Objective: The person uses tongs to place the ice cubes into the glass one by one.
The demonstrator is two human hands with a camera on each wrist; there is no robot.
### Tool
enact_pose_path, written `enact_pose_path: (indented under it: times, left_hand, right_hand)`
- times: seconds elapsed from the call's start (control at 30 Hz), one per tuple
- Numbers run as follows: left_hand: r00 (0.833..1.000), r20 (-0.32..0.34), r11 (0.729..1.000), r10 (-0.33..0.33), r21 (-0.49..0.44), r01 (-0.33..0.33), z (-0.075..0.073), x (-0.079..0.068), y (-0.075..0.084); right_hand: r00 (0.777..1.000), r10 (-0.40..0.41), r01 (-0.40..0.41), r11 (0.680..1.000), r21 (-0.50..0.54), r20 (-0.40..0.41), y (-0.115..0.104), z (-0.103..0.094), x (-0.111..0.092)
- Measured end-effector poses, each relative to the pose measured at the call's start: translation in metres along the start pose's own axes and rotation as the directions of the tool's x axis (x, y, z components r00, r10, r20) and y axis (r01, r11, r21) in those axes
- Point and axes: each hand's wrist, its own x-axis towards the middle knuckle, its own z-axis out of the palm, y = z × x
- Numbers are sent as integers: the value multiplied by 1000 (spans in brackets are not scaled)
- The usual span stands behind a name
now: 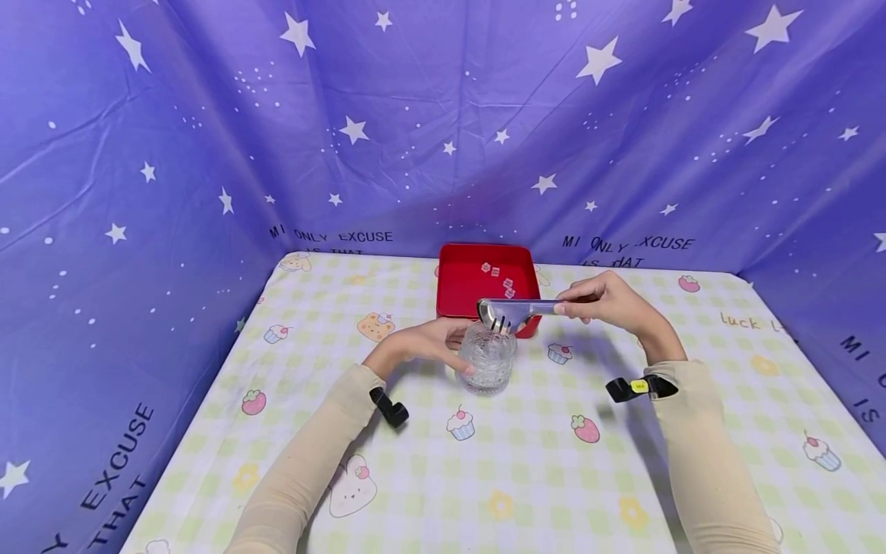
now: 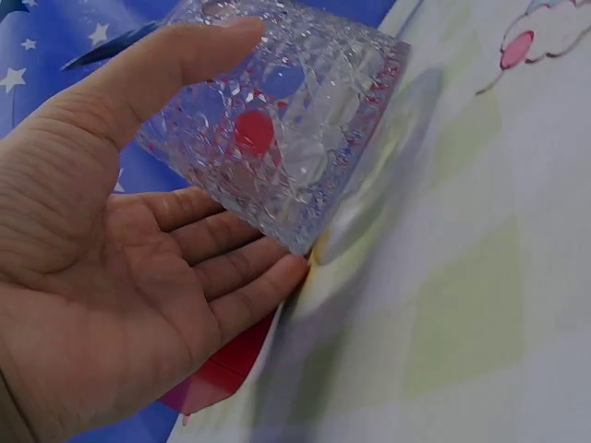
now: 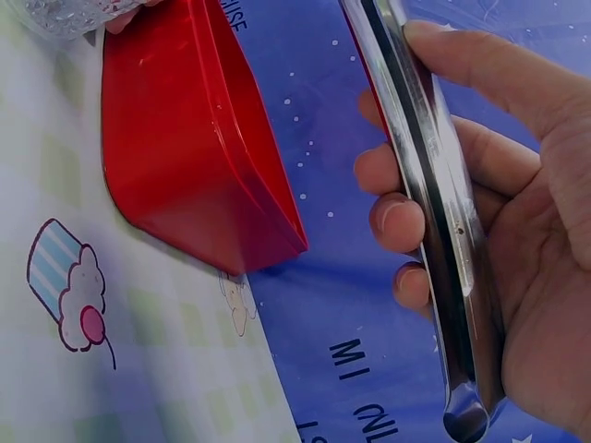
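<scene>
A clear cut-glass tumbler stands upright on the table near the middle. My left hand holds it from the left, thumb on the near side and fingers behind; in the left wrist view the thumb lies across the glass. My right hand grips metal tongs by the handle, fingers wrapped round both arms in the right wrist view. The tongs' slotted head is at the tumbler's mouth. Whether the tongs pinch anything cannot be seen. Clear pieces like ice cubes show inside the tumbler.
Just behind the tumbler sits a red rectangular box with several small clear cubes on its floor. A checked cloth with printed cartoons covers the table. Blue star-patterned curtains enclose the back and sides.
</scene>
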Motion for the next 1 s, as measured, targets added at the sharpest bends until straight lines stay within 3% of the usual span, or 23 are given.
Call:
enact_pose_path:
  times: [0.3, 0.67, 1.0]
  left_hand:
    - [999, -29, 998, -23, 54, 24, 1, 0, 7]
    - [1000, -29, 998, 8, 70, -6, 2, -2, 10]
    - [996, -91, 996, 3, 93, 6, 6, -1, 12]
  right_hand:
    - [1000, -15, 15, 1000, 7, 9, -1, 1, 1]
    - [1000, 4, -4, 1000, 10, -12, -1, 0, -1]
    - [999, 24, -23, 999, 25, -42, 1, -1, -3]
